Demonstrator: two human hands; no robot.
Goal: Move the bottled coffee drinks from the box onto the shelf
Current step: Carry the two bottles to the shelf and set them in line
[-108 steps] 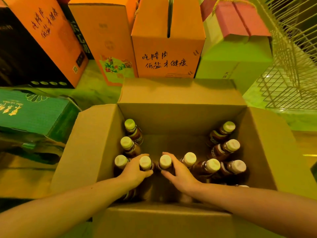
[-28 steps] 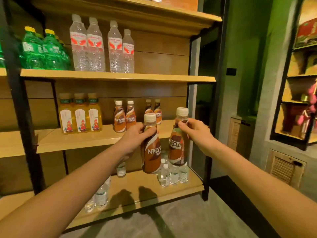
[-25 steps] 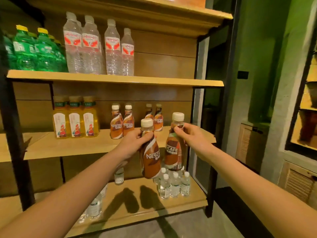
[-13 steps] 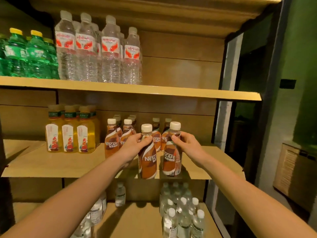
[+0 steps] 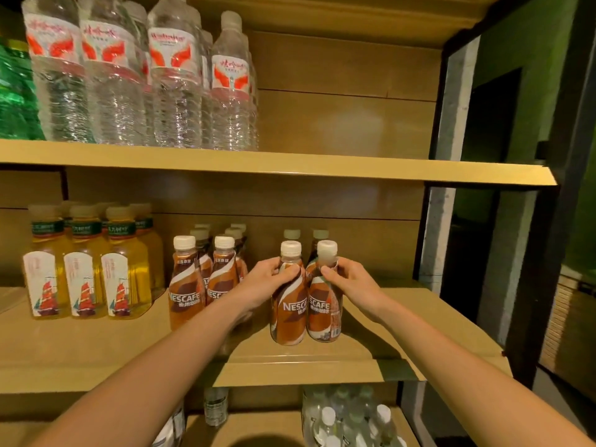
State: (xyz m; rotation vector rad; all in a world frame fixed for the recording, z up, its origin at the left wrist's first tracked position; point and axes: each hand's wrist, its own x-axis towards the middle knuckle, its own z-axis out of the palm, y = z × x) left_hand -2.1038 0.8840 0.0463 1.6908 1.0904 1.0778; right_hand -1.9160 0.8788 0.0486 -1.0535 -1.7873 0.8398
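Over on the left of the middle shelf (image 5: 419,330) (pale flat wood, by the look of it) we've got yellow drink bottles (image 5: 84,275) with little ship labels, then a bunch of stocked coffee bottles (image 5: 186,285) with white caps and glossy brown-and-white swirl wraps. Next comes our left hand (image 5: 269,283), fingers curled round the neck of the left coffee bottle (image 5: 289,317) just under its cap. Pressed up beside that is the right coffee bottle (image 5: 323,317), with our right hand (image 5: 350,285) pinching its neck the same way. Both stand upright on the board near the front edge: smooth plastic, rounded shoulders, chunky screw caps.
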